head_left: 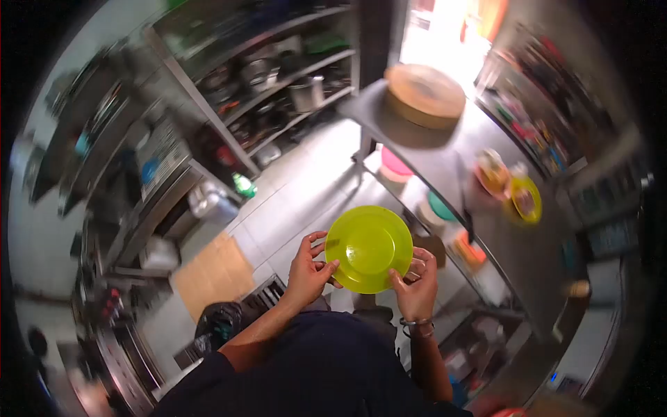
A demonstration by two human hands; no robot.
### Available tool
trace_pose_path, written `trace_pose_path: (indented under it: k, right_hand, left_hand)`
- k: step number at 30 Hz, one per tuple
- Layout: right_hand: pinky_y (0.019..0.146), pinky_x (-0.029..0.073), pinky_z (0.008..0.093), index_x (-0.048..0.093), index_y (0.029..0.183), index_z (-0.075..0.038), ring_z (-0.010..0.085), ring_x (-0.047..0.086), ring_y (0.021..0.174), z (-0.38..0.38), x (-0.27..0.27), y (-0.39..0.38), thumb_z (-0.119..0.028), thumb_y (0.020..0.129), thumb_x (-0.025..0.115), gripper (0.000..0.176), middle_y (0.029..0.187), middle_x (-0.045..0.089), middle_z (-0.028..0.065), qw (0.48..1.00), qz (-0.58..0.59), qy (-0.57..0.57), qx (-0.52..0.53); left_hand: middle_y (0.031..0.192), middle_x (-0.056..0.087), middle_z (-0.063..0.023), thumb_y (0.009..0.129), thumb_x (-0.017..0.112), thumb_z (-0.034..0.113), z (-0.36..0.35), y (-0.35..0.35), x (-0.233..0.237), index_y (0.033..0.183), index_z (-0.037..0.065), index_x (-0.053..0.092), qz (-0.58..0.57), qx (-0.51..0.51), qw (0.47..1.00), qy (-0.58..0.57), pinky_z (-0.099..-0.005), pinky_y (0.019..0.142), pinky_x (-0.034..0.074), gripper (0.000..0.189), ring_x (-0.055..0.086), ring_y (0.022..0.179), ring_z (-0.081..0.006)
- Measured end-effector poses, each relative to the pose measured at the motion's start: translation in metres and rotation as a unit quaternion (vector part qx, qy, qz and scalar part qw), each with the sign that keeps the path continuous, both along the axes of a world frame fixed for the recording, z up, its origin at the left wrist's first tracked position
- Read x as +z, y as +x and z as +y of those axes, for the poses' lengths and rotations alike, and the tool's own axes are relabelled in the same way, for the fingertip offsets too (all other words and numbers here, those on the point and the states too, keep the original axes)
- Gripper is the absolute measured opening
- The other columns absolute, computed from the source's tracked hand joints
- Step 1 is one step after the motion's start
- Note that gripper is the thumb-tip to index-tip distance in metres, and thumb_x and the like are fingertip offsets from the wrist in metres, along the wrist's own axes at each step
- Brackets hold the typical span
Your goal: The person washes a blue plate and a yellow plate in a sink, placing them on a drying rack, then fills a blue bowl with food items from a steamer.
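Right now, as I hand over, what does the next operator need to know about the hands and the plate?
Left hand holds the green plate by its near-left rim.
Right hand holds its near-right rim.
Plate: empty-looking, in the air over the floor, beside the steel counter. Counter carries a wooden block and a small yellow dish.
Done: plate in both hands.
Left: not yet set down.

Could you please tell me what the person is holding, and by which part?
A yellow-green plate, held at its rim with both hands: the left hand on its lower left edge, the right hand on its lower right edge.
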State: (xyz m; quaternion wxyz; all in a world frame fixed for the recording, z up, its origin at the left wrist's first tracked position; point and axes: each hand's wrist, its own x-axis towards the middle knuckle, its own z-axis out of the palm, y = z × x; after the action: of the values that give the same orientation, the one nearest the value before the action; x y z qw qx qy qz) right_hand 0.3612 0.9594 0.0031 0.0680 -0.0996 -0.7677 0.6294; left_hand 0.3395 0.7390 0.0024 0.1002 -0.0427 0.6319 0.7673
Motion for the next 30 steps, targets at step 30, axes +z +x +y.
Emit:
trace_pose_path:
  k: [30]
  right_hand:
    - [0.074,0.057,0.0298,0.043,0.114,0.001,0.0181,0.064,0.087,-0.723,-0.069,-0.112,0.007,0.080,0.059,0.037,0.102,0.060,0.0111,0.712,0.135,0.029,0.688]
  left_hand:
    - [0.111,0.061,-0.0143,0.087,0.061,0.005,-0.572,0.135,-0.041,0.117,-0.002,0.058,-0.011,0.591,0.774,-0.227,-0.0286,0.078,0.051,0.031,0.063,0.097,-0.0204]
